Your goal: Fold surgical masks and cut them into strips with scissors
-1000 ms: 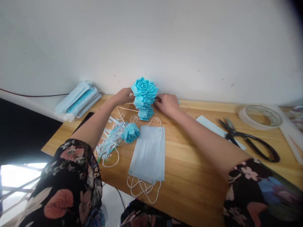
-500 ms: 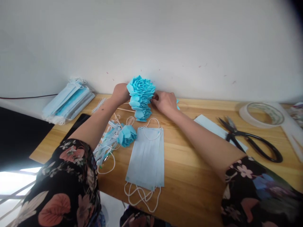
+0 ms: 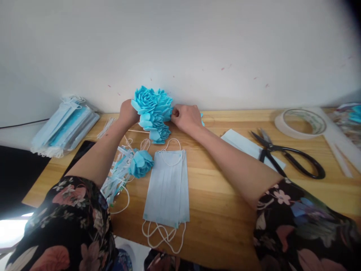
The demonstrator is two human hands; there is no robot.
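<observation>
Blue flowers [image 3: 153,114] had shifted left against the loose masks [image 3: 166,188] since the earlier frame, ending near the wall [image 3: 180,45], between my left grip [image 3: 128,113] and right grip [image 3: 186,117]. They mostly hid the left, so I couldn't tell its hold; the right was pressed together. Clear wrapping [image 3: 84,128] held stacked masks [image 3: 58,120] at the tabletop's [image 3: 214,203] left end; a bag [image 3: 345,122], cut off at my feed's right edge, had bluish contents too blurred to identify.

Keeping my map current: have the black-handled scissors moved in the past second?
No. Against the tape roll, the scissors show no shift either way; only the camera view moved.
</observation>
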